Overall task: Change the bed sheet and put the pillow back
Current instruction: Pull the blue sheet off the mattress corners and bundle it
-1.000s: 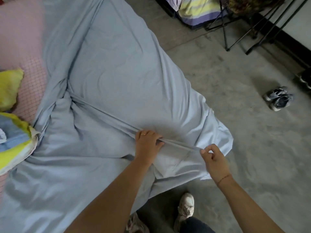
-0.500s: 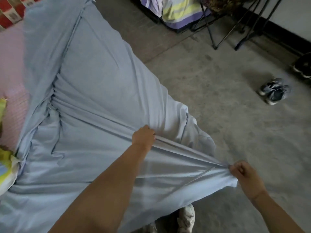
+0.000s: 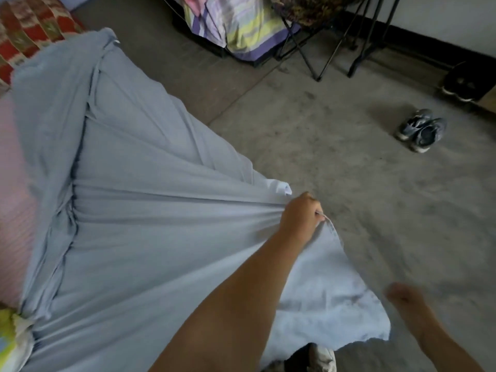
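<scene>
The pale blue bed sheet (image 3: pixel 150 216) lies spread over the bed, covering most of the left and middle of the view and hanging off the near edge toward the concrete floor (image 3: pixel 349 189). The left hand (image 3: pixel 302 213) is closed in a fist on a bunch of the sheet near its right edge — tight folds fan out from the grip and run leftward across the fabric to a dark gathered seam. Just beside the fist a small corner of the cloth sticks up, and below it a loose flap drapes down over the floor.

The right hand (image 3: pixel 402 295) is low at the right, blurred by motion, just beside the draped flap; whether its fingers are spread or curled, or touching the cloth, cannot be told from the picture.

At the far left a strip of pink mattress cover (image 3: pixel 10 210) shows beside the sheet, and a yellow-patterned pillow (image 3: pixel 12 342) peeks in at the bottom left corner, partly under the sheet's edge. A red patterned cloth (image 3: pixel 32 25) sits at the top left.

On the floor to the right lies a pair of dark sneakers (image 3: pixel 420 130), well apart from the bed. At the top stands a black folding rack (image 3: pixel 316 57) with a striped cloth (image 3: pixel 236 25) draped over it. One of the person's own shoes (image 3: pixel 320 357) shows at the bottom edge — half hidden by the sheet.
</scene>
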Demonstrator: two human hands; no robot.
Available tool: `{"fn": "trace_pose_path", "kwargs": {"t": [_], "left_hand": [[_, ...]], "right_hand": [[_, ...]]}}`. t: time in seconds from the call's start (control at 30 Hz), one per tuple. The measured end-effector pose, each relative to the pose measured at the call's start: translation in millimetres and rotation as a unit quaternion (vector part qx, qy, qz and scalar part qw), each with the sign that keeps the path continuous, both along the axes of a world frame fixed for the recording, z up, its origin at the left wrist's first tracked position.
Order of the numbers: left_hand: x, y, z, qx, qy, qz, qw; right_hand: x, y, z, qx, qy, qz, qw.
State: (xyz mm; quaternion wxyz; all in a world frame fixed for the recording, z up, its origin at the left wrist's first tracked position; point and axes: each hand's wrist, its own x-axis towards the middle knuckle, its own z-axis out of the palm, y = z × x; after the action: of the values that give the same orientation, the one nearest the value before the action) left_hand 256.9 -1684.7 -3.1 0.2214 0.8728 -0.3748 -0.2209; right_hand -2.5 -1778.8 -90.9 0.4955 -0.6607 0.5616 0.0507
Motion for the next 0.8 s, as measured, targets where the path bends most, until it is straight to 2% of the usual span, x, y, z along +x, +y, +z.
{"fn": "trace_pose_path", "kwargs": {"t": [0.1,0.27,0.33,0.43,0.57,0.7,0.8], "left_hand": [[-4.6,3.9,-9.9,0.003,0.014,-0.023,1.000],[1.6,5.8,-15.6,-0.005,0.010,-0.051,0.999],[4.8,3.9,-11.1,-0.014,0.015,-0.061,0.998],[9.1,9.9,-6.0,-0.011,0.027,-0.089,0.996],[28.8,33.7,-10.8,0.085,0.015,-0.114,0.990],[68.1,65.3,-14.1,0.162,-0.009,-0.058,0.985],[86.5,78.3,-18.6,0.140,0.002,0.016,0.990]], "right_hand": [[50.3,0.9,29.7,0.019,-0.127,-0.032,0.991],[116.8,8.1,48.0,0.100,-0.221,0.097,0.965],[124.5,9.1,40.7,0.080,-0.193,0.137,0.968],[123.7,8.7,28.5,0.055,-0.202,0.079,0.975],[99.7,5.3,16.6,0.056,-0.181,0.042,0.981],[91.0,3.4,11.4,0.069,-0.137,0.037,0.987],[98.1,7.4,15.0,0.078,-0.117,0.049,0.989]]}}
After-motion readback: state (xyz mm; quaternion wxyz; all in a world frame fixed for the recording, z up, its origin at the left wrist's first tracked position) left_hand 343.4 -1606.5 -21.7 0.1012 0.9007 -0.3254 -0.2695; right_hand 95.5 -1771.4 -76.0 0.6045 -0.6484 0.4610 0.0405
